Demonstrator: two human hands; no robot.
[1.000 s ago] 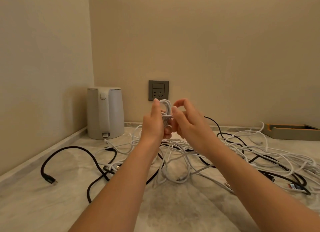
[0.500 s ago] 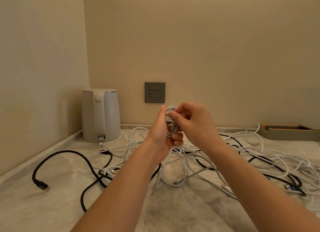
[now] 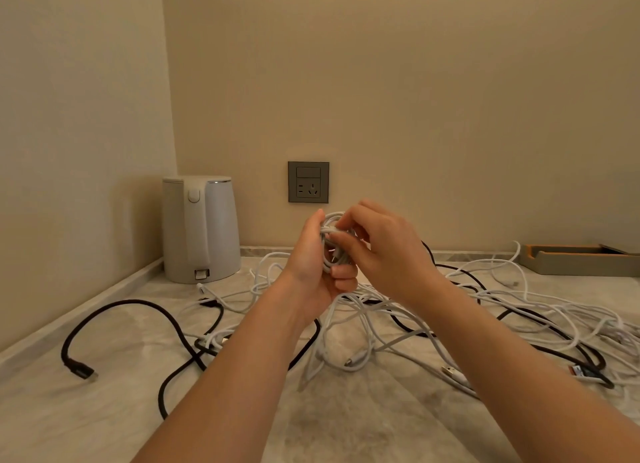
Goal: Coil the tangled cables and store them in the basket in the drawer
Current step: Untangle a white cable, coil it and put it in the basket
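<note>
Above the marble counter (image 3: 104, 410), head view: the left hand (image 3: 310, 275) grips a small white coil (image 3: 327, 246) — the right hand (image 3: 384, 251) pinches its loose end. Likely the coiling step; next, tuck that end in — the tangle (image 3: 353, 361) waits below.

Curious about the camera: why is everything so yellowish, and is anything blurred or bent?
Head view: warm, dim light tints walls and counter beige; soft shadow left of kettle; wall corner leans, likely wide-lens distortion; cables soften toward the right edge.
</note>
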